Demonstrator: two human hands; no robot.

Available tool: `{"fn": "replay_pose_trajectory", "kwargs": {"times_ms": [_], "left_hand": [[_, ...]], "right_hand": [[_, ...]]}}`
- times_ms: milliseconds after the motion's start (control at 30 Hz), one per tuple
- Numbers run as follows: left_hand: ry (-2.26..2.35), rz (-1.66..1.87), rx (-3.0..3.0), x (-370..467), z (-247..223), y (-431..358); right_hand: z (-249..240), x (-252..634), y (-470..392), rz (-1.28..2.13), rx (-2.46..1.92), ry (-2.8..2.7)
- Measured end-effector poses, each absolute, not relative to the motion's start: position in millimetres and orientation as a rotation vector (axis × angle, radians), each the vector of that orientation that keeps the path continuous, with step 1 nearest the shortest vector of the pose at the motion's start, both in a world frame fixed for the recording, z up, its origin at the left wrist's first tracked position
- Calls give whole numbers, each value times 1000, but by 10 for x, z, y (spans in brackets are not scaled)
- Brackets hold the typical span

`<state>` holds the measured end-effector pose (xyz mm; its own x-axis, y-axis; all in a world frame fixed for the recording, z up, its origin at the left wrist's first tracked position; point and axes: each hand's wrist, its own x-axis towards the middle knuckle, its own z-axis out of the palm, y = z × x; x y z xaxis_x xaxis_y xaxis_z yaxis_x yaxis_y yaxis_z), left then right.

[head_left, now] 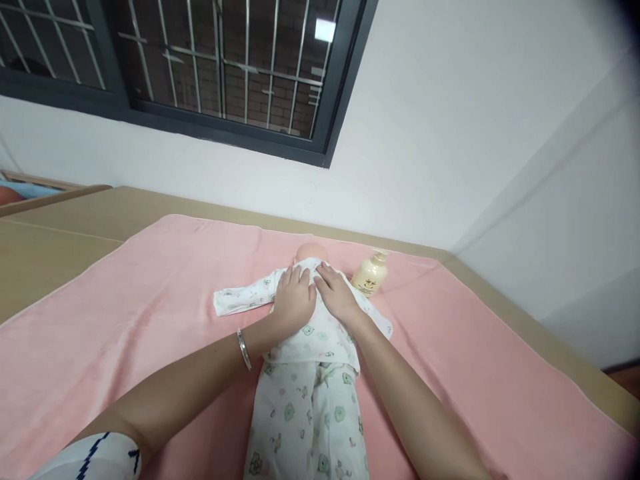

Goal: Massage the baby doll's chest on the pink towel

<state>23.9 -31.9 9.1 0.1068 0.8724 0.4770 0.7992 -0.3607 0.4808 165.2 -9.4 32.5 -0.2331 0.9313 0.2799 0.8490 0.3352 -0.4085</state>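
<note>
A doll in white printed top and trousers (295,407) lies on a pink blanket (175,267), its rounded head (312,252) at the far end. Flat on the upper part of the top rests my left hand (294,300), its fingers pointing away from me. My right hand (336,291) lies beside it on the same cloth, fingers extended. The two hands are close together, and neither grasps anything. One printed sleeve (245,297) stretches out to the left; the other slants down to the right, partly behind my right forearm.
A pale yellow pump bottle (370,273) lies on the blanket just right of the doll's shoulder. Wooden boards (150,203) border the blanket. Behind them rise a white wall and a barred window (225,67). At the far left edge is something blue and orange.
</note>
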Motion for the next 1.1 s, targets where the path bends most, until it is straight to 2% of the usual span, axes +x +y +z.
{"fn": "replay_pose_trajectory", "kwargs": {"times_ms": [267,433,533,767,967,1100], "left_hand": [[1566,920,2280,21,169,14],[1653,897,2415,117,212,-199],[1555,923,2482,185,299,-400],[1439,803,2491,52,348,-178],[1498,842,2602,113,231,-233],[1410,859,2612,174,267,-353]], "right_hand": [[427,1298,-513,-17,-1750,-2236],[487,1441,-395,147,-1686,-2194],[478,1588,-218,221,-1697,-2117],[559,1399,-482,40,-1769,-2200],[584,1524,-385,221,-1716,-2186],[485,1607,-242,187,-1710,-2177]]}}
